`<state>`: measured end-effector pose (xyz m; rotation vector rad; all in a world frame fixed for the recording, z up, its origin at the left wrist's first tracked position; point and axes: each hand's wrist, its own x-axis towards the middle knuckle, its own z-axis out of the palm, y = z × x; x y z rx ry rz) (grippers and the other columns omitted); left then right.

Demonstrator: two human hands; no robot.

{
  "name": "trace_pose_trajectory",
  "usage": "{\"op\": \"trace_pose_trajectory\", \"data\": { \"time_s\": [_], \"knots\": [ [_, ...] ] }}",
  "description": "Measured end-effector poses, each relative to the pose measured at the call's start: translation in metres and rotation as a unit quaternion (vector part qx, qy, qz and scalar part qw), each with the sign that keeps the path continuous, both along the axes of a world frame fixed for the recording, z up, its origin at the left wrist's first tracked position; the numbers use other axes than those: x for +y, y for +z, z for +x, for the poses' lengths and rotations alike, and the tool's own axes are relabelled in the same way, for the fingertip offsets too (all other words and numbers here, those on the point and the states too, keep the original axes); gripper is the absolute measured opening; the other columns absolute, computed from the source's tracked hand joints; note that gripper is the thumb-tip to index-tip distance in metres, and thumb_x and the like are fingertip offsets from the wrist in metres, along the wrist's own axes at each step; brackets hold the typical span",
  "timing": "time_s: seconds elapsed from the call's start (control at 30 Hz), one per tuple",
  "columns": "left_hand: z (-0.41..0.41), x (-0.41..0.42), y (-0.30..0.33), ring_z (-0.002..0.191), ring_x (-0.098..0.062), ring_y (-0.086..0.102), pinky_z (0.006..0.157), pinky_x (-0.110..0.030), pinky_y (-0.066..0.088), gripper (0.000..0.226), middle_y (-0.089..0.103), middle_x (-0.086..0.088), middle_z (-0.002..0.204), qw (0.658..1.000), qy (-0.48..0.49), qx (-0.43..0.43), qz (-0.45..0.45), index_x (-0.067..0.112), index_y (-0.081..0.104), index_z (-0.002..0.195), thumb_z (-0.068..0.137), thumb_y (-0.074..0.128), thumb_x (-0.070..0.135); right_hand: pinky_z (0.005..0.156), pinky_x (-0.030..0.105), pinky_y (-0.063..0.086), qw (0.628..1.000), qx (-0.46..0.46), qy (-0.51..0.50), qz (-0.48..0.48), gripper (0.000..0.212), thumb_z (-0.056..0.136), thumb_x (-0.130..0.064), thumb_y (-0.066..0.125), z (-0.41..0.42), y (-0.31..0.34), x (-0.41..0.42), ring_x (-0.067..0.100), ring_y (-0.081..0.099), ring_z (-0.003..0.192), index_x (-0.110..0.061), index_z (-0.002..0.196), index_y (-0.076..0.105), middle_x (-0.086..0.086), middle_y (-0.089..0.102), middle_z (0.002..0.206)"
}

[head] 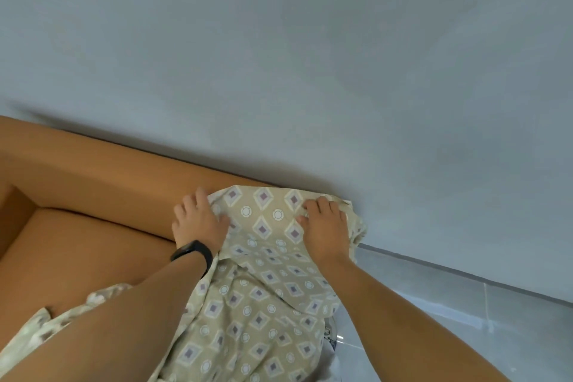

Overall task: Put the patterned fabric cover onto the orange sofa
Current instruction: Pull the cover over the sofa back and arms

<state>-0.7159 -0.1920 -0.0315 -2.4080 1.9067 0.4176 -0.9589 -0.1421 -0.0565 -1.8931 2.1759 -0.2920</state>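
The orange sofa [93,183] runs from the left edge to the middle, against a grey wall. The patterned fabric cover [263,298], beige with diamonds and circles, is draped over the sofa's right end, from the top of the backrest down toward me. My left hand [198,220], with a black band on the wrist, lies with spread fingers at the cover's left edge; the thumb rests on the cloth and the fingers on the bare backrest. My right hand [324,226] is on the cover's top right part, fingers curled into bunched cloth.
A grey wall [310,56] stands directly behind the sofa. A grey tiled floor [465,304] shows at the right, beside the sofa's end. Another part of the cover [40,329] lies at the lower left over the seat's front.
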Motion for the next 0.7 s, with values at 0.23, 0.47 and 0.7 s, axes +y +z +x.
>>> {"op": "trace_pose_trajectory", "data": {
  "time_s": [0.23,0.47,0.7],
  "knots": [
    [0.030,-0.003,-0.027,0.092,-0.037,0.063,0.079,-0.039,0.052,0.035,0.064,-0.019,0.111,0.951,0.225,0.139,0.162,0.002,0.061,0.114,0.100,0.047,0.031,0.068,0.032,0.045,0.995,-0.027,-0.012,0.099,0.018,0.099,-0.013,0.053,0.006,0.003,-0.015,0.023,0.064,0.096,-0.015,0.116,0.059,0.002,0.058,0.119],
    [-0.013,-0.093,0.082,0.093,-0.035,0.059,0.073,-0.035,0.037,0.031,0.060,-0.024,0.107,0.918,0.226,0.239,-0.222,0.003,0.048,0.122,0.106,0.034,0.025,0.058,0.033,0.043,0.960,-0.211,-0.115,-0.147,0.015,0.096,0.006,0.049,0.007,0.041,-0.048,0.021,0.049,0.067,-0.008,0.101,0.053,0.007,0.048,0.107],
    [-0.019,-0.089,0.023,0.099,-0.038,0.062,0.079,-0.042,0.047,0.027,0.062,-0.013,0.108,0.971,0.010,0.234,-0.046,0.015,0.042,0.122,0.098,0.050,0.024,0.102,0.043,0.047,0.996,-0.047,-0.077,0.017,0.035,0.104,-0.031,0.043,-0.015,-0.004,-0.030,0.032,0.045,0.132,-0.013,0.132,0.054,0.010,0.052,0.135]
  ]
}}
